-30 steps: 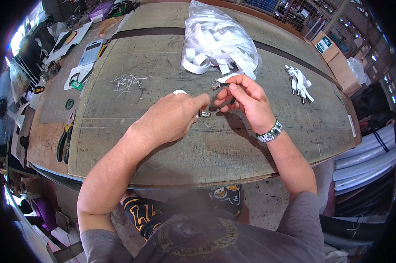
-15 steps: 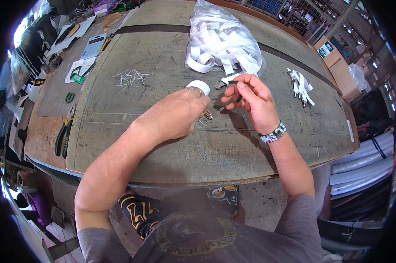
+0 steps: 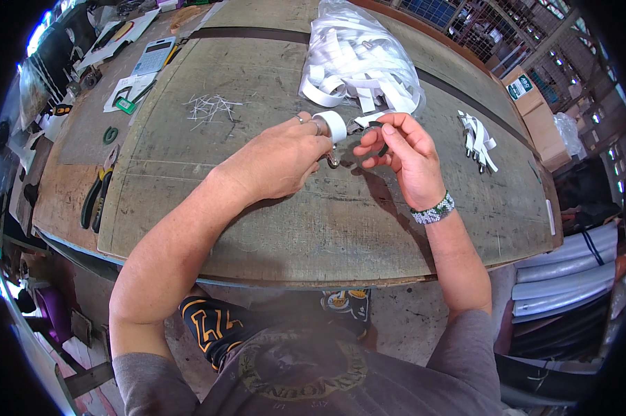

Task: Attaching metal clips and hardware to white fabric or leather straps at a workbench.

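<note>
My left hand [image 3: 275, 156] is closed on a white strap [image 3: 336, 127], whose looped band stands up beyond the knuckles. A small metal clip [image 3: 333, 161] hangs below the fingertips. To its right, my right hand [image 3: 415, 156] pinches a small black curved piece [image 3: 384, 148] between thumb and fingers; its exact kind is hard to make out. Just behind the right fingers lies another white strap end with a metal clip [image 3: 356, 125]. Past both hands rests a clear plastic bag [image 3: 378, 48] full of white straps with metal fittings.
White thread clippings [image 3: 214, 109] lie on the table at left, and several clipped white straps [image 3: 477, 141] at right. Yellow-and-black pliers [image 3: 99, 194], a green ring [image 3: 110, 134] and a calculator [image 3: 153, 55] sit along the left side. A cardboard box [image 3: 534, 114] stands at the far right edge.
My left hand has turned slightly, and the white strap's loop now stands further right, showing more of its band. The right hand keeps its pinch on the black piece. The whole view has shifted a little.
</note>
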`<state>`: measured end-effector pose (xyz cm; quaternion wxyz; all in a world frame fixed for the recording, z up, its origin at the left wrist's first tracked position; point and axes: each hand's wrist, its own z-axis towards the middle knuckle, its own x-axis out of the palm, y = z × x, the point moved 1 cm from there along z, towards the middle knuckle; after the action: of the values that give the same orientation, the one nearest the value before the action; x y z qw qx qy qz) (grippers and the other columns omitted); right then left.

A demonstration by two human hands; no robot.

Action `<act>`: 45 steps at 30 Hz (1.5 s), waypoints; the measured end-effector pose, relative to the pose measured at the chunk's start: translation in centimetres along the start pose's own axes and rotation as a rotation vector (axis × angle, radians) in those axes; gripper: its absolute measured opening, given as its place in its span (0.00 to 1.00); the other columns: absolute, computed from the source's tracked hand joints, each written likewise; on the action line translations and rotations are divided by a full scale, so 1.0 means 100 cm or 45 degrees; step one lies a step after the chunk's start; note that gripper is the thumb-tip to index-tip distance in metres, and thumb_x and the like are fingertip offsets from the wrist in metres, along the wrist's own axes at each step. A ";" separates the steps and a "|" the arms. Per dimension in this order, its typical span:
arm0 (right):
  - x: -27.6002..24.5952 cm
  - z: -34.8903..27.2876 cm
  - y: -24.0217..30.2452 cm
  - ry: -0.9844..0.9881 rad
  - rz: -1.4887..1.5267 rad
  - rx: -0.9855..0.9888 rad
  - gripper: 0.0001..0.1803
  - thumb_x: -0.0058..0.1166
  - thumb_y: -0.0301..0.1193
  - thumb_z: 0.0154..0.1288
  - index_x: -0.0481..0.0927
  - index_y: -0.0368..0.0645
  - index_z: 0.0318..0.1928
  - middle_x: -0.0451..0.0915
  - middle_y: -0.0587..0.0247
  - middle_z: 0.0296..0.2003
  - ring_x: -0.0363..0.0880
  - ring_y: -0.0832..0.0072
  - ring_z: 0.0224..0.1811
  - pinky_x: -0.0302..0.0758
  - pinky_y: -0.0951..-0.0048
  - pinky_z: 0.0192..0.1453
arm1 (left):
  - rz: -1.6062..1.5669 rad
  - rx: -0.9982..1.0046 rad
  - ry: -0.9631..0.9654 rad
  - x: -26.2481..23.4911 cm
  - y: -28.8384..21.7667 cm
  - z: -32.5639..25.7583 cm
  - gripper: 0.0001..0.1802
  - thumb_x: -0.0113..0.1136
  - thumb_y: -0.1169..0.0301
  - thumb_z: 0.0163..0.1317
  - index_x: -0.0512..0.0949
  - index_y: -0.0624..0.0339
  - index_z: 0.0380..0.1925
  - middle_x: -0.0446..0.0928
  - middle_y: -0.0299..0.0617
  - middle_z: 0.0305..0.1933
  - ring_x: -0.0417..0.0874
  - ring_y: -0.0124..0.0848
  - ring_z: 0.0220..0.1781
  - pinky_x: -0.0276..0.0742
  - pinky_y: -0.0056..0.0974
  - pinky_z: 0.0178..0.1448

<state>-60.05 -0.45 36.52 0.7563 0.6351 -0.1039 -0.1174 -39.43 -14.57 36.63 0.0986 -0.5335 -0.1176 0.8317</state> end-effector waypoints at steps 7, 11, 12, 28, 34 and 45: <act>0.000 -0.002 -0.002 -0.010 0.056 0.018 0.12 0.44 0.34 0.85 0.74 0.40 0.56 0.86 0.56 0.44 0.90 0.66 0.46 0.89 0.68 0.41 | -0.019 -0.216 0.082 0.005 -0.021 0.006 0.16 0.68 0.68 0.63 0.81 0.66 0.48 0.80 0.58 0.50 0.81 0.55 0.57 0.77 0.53 0.63; 0.003 -0.004 0.004 -0.004 0.047 0.034 0.11 0.43 0.33 0.85 0.74 0.40 0.56 0.85 0.57 0.44 0.90 0.66 0.47 0.90 0.67 0.40 | -0.064 -0.180 0.120 0.005 -0.011 0.003 0.19 0.66 0.69 0.62 0.81 0.69 0.51 0.81 0.60 0.48 0.82 0.57 0.56 0.77 0.54 0.63; 0.005 -0.004 0.004 0.012 0.033 0.060 0.11 0.43 0.33 0.85 0.74 0.40 0.56 0.85 0.57 0.44 0.89 0.66 0.48 0.89 0.67 0.41 | -0.067 -0.179 0.121 0.006 -0.007 0.002 0.19 0.66 0.69 0.62 0.81 0.69 0.51 0.81 0.60 0.48 0.82 0.57 0.56 0.77 0.54 0.63; 0.015 -0.008 -0.003 0.285 -0.228 -0.111 0.10 0.45 0.31 0.84 0.74 0.39 0.55 0.86 0.60 0.46 0.88 0.74 0.49 0.82 0.75 0.46 | -0.210 -0.289 0.127 -0.006 -0.001 0.002 0.14 0.71 0.70 0.60 0.82 0.65 0.44 0.83 0.54 0.44 0.83 0.52 0.53 0.77 0.50 0.58; 0.027 -0.015 -0.004 0.403 -0.441 -0.179 0.10 0.48 0.33 0.83 0.76 0.39 0.53 0.88 0.62 0.45 0.87 0.78 0.47 0.81 0.75 0.48 | -0.284 -0.302 0.166 -0.012 0.005 0.002 0.14 0.70 0.71 0.60 0.82 0.65 0.43 0.84 0.54 0.46 0.83 0.52 0.54 0.78 0.50 0.58; 0.023 -0.010 -0.008 0.384 -0.390 -0.108 0.10 0.48 0.32 0.83 0.76 0.39 0.53 0.88 0.62 0.44 0.87 0.78 0.47 0.81 0.75 0.48 | -0.095 -0.346 0.168 -0.010 0.005 0.001 0.08 0.65 0.72 0.61 0.83 0.67 0.33 0.84 0.54 0.39 0.84 0.54 0.47 0.78 0.52 0.56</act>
<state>-57.61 -0.32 35.58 0.7628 0.6214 0.1132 -0.1387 -39.14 -15.35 37.40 0.0639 -0.5908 -0.2421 0.7670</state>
